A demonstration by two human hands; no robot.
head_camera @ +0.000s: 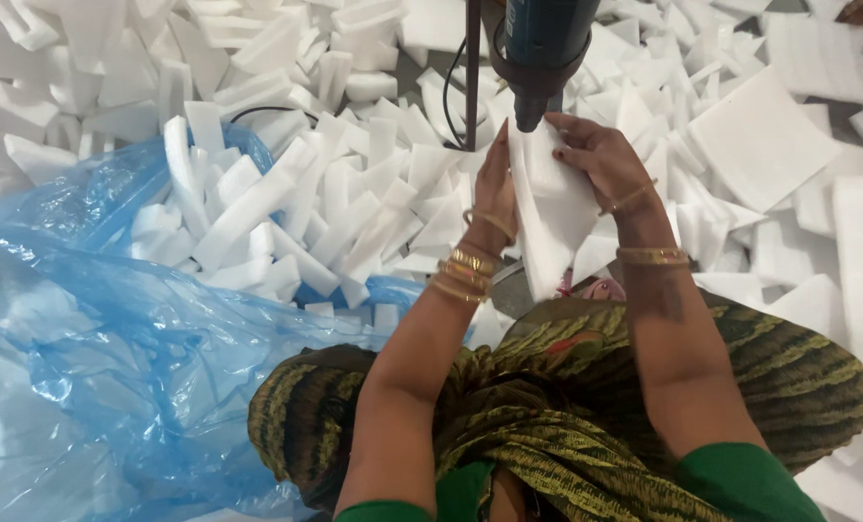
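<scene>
Both of my hands hold a white foam sheet point(552, 217) folded between them, right under the nozzle of a dark blue heat tool point(540, 53) that hangs from above. My left hand point(494, 188) presses flat against the sheet's left side. My right hand point(596, 155) grips its top right edge with the fingertips just below the nozzle. Gold bangles ring both wrists.
Piles of white foam strips and folded foam pieces point(287, 193) cover the floor all round. A large blue plastic bag point(93, 358) lies at the left with foam strips at its mouth. Flat foam sheets point(760, 140) lie at the right. A black cable point(456, 87) hangs beside the tool.
</scene>
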